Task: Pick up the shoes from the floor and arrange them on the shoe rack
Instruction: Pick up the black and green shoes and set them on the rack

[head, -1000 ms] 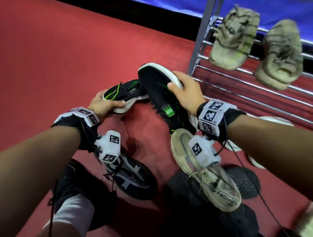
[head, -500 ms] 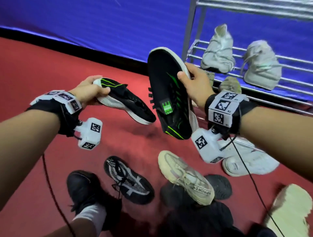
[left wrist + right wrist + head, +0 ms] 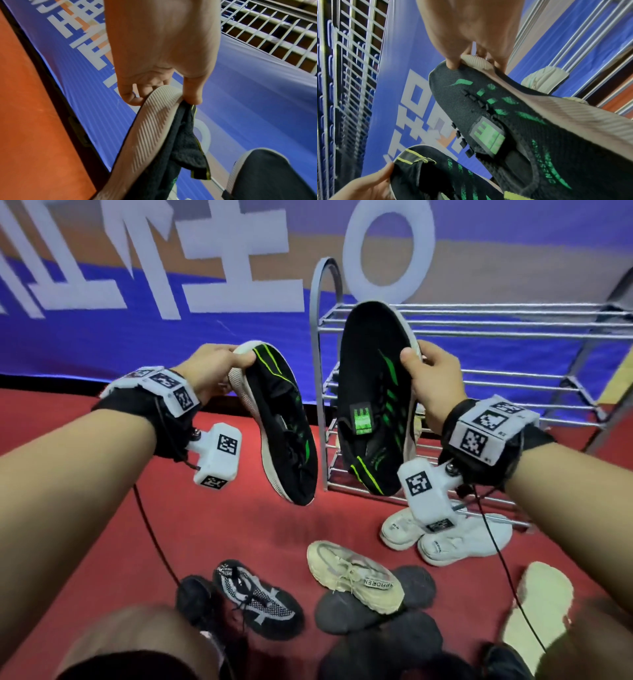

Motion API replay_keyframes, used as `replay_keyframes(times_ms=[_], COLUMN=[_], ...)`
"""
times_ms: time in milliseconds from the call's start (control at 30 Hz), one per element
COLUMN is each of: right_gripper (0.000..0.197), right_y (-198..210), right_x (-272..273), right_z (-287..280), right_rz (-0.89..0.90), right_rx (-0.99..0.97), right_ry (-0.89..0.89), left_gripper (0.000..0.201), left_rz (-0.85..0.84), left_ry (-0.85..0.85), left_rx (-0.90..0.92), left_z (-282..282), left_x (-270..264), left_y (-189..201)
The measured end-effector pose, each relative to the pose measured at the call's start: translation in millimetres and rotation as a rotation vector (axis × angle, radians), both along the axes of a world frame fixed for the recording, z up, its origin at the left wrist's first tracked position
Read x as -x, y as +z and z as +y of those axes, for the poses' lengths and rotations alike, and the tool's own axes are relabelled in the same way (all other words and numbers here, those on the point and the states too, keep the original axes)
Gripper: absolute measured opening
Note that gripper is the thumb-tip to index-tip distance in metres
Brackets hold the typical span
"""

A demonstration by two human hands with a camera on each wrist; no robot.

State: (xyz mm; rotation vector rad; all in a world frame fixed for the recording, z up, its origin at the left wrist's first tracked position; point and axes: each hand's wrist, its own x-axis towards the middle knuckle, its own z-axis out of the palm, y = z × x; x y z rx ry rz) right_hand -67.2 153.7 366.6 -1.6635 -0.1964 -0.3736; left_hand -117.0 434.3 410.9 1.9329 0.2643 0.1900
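I hold a pair of black knit shoes with green stripes and pale soles in the air, one per hand. My left hand (image 3: 236,361) grips the left shoe (image 3: 279,422) by one end of its ribbed sole (image 3: 150,128), thumb on the upper; the shoe hangs down. My right hand (image 3: 416,354) grips the right shoe (image 3: 373,398) by the edge of its sole, thumb on the black upper (image 3: 505,121). This shoe hangs in front of the left post of the grey metal shoe rack (image 3: 496,330). The rack's upper bar shelves show no shoes.
On the red floor lie a white pair (image 3: 448,534), a beige sneaker (image 3: 352,573) across dark grey shoes (image 3: 414,580), a black-and-white knit shoe (image 3: 257,597) and a pale upturned sole (image 3: 541,604). A beige shoe (image 3: 546,79) sits on a rack shelf. A blue banner (image 3: 171,337) stands behind.
Both hands have lifted the black-and-green shoes from near the floor up to the level of the rack. The view has tilted upward, so the rack's upper shelves show.
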Motion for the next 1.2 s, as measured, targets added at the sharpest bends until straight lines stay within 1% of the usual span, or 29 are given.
replay_keyframes(times_ms=[67, 200, 267, 333, 433, 467, 533, 600, 633, 667, 733, 833, 967, 1067, 1200], right_gripper=[0.018, 0.015, 0.015, 0.015, 0.016, 0.016, 0.017, 0.029, 0.037, 0.041, 0.038, 0.02, 0.018, 0.019, 0.04], right_y=[1, 3, 0, -2, 2, 6, 15, 29, 36, 47, 63, 84, 99, 92, 82], right_x=[1, 10, 10, 10, 1, -4, -23, -46, -59, -70, -102, -148, -196, -217, -236], right_z=[-10, -66, -92, -113, -133, -136, -141, -146, -149, -149, -151, -152, -151, -153, -165], right_rz=[0.013, 0.023, 0.014, 0.018, 0.02, 0.021, 0.014, 0.011, 0.01, 0.013, 0.049, 0.154, 0.288, 0.37, 0.426], right_rx=[-0.012, -0.097, -0.13, -0.153, -0.176, -0.17, -0.151, -0.135, -0.127, -0.126, -0.135, -0.206, -0.308, -0.239, 0.092], right_ry=[-0.025, -0.08, -0.087, -0.088, -0.075, -0.097, -0.177, -0.224, -0.229, -0.228, -0.213, -0.175, -0.117, -0.121, -0.078], left_gripper=[0.014, 0.021, 0.019, 0.011, 0.014, 0.016, 0.018, 0.02, 0.023, 0.026, 0.027, 0.03, 0.032, 0.036, 0.035], left_rz=[-0.01, -0.054, -0.051, -0.047, -0.05, -0.037, -0.007, -0.005, -0.008, -0.01, -0.021, -0.012, 0.034, 0.071, 0.053], left_ry=[-0.01, -0.073, -0.138, -0.203, -0.258, -0.266, -0.294, -0.315, -0.329, -0.345, -0.35, -0.323, -0.304, -0.285, -0.176], left_rx=[-0.038, -0.081, -0.098, -0.088, -0.083, -0.093, -0.121, -0.127, -0.125, -0.119, -0.101, -0.061, 0.023, 0.077, 0.138], left_z=[-9, -58, -85, -108, -138, -146, -159, -167, -169, -171, -173, -174, -181, -188, -185], left_x=[-1, -10, -16, -22, -37, -42, -56, -72, -81, -90, -109, -145, -199, -239, -277], left_y=[12, 41, 50, 57, 69, 73, 80, 89, 95, 101, 114, 132, 142, 129, 105])
